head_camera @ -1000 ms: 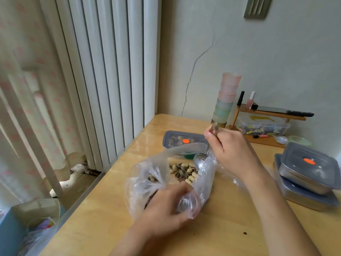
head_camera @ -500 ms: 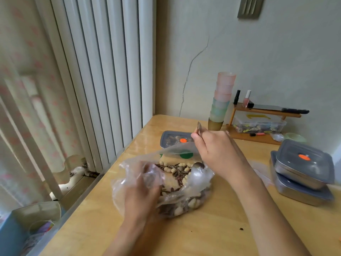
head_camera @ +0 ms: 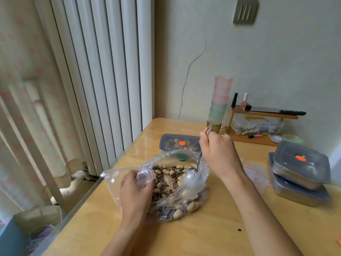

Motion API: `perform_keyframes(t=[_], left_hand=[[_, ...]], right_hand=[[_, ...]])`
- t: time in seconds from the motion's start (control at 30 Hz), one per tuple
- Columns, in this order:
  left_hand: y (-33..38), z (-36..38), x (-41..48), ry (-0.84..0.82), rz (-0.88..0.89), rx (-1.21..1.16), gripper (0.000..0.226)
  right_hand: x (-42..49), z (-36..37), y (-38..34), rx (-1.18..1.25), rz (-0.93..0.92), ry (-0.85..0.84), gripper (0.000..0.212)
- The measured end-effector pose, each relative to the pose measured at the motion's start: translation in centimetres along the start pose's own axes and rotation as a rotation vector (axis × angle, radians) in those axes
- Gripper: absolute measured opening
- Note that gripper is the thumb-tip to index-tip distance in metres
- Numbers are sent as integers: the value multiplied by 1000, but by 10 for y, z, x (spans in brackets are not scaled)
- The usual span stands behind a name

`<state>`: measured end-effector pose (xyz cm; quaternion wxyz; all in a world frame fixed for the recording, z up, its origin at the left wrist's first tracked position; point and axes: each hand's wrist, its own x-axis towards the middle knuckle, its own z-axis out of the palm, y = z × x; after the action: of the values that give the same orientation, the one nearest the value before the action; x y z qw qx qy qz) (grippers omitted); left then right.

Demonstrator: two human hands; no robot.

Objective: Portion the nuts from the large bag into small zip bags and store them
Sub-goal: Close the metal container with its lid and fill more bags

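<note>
Left grip point(head_camera: 135, 189) pinches a small clear zip bag point(head_camera: 146, 174) while right grip point(head_camera: 219, 154) clamps a silver metal spoon point(head_camera: 190, 176) above pale nuts point(head_camera: 166, 172).

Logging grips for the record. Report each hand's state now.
Left hand: grips the small bag.
Right hand: holds the spoon.

A pale wooden counter point(head_camera: 212, 237) stands in a corner, with white vertical blinds point(head_camera: 103, 71) along its left edge. A thin crack point(head_camera: 188, 71) runs down the wall behind, and a grey wall plate point(head_camera: 244, 12) sits high up. A tall stack of pink and green cups point(head_camera: 220, 100) stands at the back. Just beside it, a small wooden shelf point(head_camera: 262, 114) carries a pink bottle point(head_camera: 244, 102), a black bottle point(head_camera: 234, 99) and a dark flat object point(head_camera: 273, 110). A clear plastic box point(head_camera: 256, 125) sits under the shelf, and a green bowl point(head_camera: 292, 139) is near its right end.
</note>
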<state>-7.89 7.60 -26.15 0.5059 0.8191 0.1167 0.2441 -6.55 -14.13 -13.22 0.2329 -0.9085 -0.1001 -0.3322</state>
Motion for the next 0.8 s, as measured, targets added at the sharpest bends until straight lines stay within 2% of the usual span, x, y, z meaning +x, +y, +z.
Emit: perform_keyframes(t=[0.33, 0.5, 0.6, 0.7, 0.8], left_hand=[[8, 1, -4, -112, 60, -16, 19], [8, -2, -2, -67, 55, -26, 28], [8, -3, -2, -32, 26, -24, 24], [10, -5, -3, 39, 42, -14, 28], [17, -9, -7, 110, 88, -21, 39]], right_hand=[[-7, 16, -1, 159, 157, -2, 46], [-6, 8, 11, 195, 271, 47, 43], [-3, 4, 13, 245, 323, 62, 38], [-6, 9, 5, 326, 264, 13, 36], [-10, 16, -7, 316, 118, -11, 38]])
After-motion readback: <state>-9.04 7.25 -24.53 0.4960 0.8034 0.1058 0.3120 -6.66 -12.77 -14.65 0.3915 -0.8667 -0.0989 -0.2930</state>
